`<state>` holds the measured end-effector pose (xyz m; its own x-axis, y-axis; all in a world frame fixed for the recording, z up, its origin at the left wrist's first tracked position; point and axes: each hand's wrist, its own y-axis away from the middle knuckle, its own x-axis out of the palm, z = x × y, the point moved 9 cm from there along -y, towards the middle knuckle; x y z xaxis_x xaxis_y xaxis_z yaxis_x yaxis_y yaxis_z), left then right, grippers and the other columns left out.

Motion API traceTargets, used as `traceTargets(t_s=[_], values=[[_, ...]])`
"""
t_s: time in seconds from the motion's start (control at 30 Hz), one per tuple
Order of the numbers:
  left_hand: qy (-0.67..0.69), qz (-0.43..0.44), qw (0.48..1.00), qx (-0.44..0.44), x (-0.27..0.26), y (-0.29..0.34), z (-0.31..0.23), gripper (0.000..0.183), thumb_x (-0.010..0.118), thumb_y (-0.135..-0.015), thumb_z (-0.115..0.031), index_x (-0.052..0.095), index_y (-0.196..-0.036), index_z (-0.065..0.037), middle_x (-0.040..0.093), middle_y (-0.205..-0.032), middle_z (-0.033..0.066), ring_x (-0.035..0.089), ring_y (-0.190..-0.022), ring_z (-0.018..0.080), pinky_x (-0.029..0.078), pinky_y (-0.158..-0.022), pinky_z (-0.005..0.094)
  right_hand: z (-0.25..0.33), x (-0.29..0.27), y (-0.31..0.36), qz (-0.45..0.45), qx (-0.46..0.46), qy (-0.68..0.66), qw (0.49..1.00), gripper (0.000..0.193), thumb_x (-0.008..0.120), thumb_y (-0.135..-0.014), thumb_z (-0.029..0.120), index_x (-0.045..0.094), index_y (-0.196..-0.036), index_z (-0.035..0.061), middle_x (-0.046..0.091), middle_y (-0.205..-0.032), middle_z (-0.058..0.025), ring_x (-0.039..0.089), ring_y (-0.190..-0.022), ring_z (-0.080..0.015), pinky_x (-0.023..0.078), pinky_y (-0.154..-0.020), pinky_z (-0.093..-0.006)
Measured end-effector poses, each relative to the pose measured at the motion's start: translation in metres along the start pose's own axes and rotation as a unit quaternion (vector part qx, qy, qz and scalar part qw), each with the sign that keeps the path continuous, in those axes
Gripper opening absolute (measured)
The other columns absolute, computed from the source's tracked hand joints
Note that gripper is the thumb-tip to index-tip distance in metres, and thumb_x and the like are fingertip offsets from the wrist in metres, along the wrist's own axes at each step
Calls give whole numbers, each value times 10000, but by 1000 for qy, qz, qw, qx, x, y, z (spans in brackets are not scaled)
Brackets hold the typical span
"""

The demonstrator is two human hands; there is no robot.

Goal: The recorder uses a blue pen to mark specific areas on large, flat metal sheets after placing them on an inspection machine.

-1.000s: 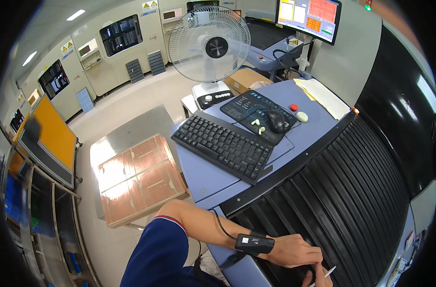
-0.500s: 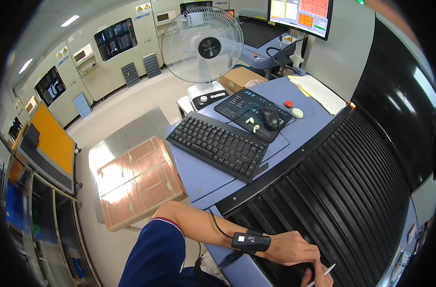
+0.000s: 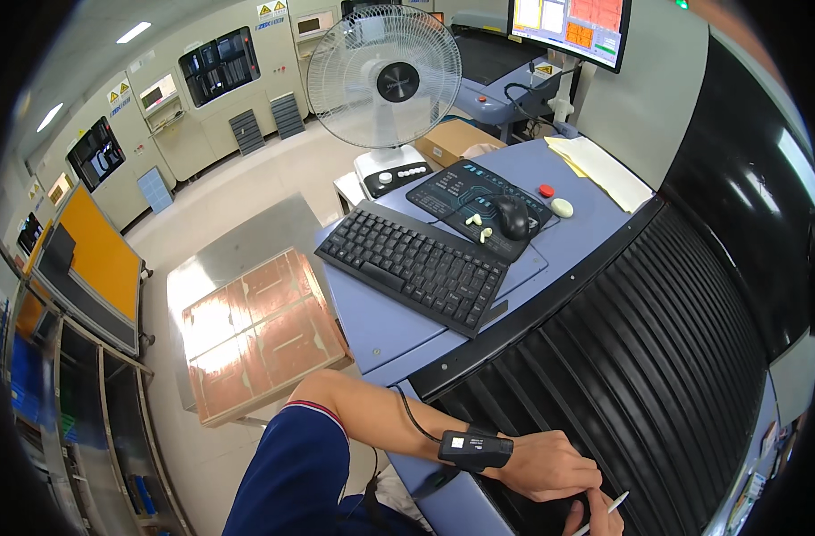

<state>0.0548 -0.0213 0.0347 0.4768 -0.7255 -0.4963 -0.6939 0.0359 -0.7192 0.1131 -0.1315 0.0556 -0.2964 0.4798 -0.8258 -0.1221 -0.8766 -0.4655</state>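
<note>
My left hand [image 3: 547, 466] reaches over the ribbed black bellows cover [image 3: 631, 357], its fingers bent and pressed together against my right hand [image 3: 603, 516]. Whatever may be inside those fingers is hidden. Only part of my right hand shows at the lower edge. A thin white pen-like stick [image 3: 618, 501] sticks out of its closed fingers, pointing up and to the right. On my left wrist sits a small black strapped device [image 3: 475, 449] with a cable running up the forearm.
A blue-grey worktop [image 3: 380, 335] carries a black keyboard [image 3: 416, 268], a mouse [image 3: 514, 217] on a pad, earbuds [image 3: 486, 235] and a red button [image 3: 546, 190]. Behind stands a fan [image 3: 385, 80]. Copper-coloured panels [image 3: 264, 335] lie on a metal table at left. A monitor [image 3: 568, 27] hangs above.
The whole view has shifted slightly, with the worktop things a little farther right. Both hands keep nearly the same pose, and the white stick stays in my right hand.
</note>
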Motion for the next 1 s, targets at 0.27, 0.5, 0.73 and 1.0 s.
traceTargets(t_s=[0.27, 0.5, 0.73, 1.0], values=[[6, -1, 1000, 13, 0, 1, -4, 98, 646, -870, -69, 616, -953, -26, 659, -878, 51, 671, -676, 212, 524, -522, 325, 4, -1, -1, 4, -6, 2, 1000, 218, 706, -916, 59, 688, -1112, -35, 727, -981, -226, 722, -824, -378, 580, -715, -413], [-52, 9, 998, 36, 4, 1, -4, 134, 649, -876, -79, 594, -989, -33, 656, -906, 45, 674, -665, 185, 529, -512, 300, 3, -5, -2, -28, -7, -12, 1000, 210, 706, -928, 68, 687, -1107, -40, 729, -959, -224, 727, -821, -379, 585, -714, -408], [-39, 20, 998, 33, 2, -2, -5, 157, 627, -887, -114, 593, -1018, -34, 659, -937, 51, 672, -655, 181, 530, -512, 298, 3, -4, -1, -26, -13, -9, 1000, 232, 703, -927, 64, 681, -1131, -43, 729, -941, -217, 726, -798, -371, 581, -691, -407], [-161, 14, 979, 122, -2, -4, -18, 208, 637, -880, -148, 605, -1054, -39, 630, -897, 41, 603, -567, 149, 475, -463, 281, 5, -6, 3, -38, -18, 0, 999, 239, 693, -936, 75, 682, -1151, -31, 728, -933, -212, 720, -766, -361, 571, -661, -403]])
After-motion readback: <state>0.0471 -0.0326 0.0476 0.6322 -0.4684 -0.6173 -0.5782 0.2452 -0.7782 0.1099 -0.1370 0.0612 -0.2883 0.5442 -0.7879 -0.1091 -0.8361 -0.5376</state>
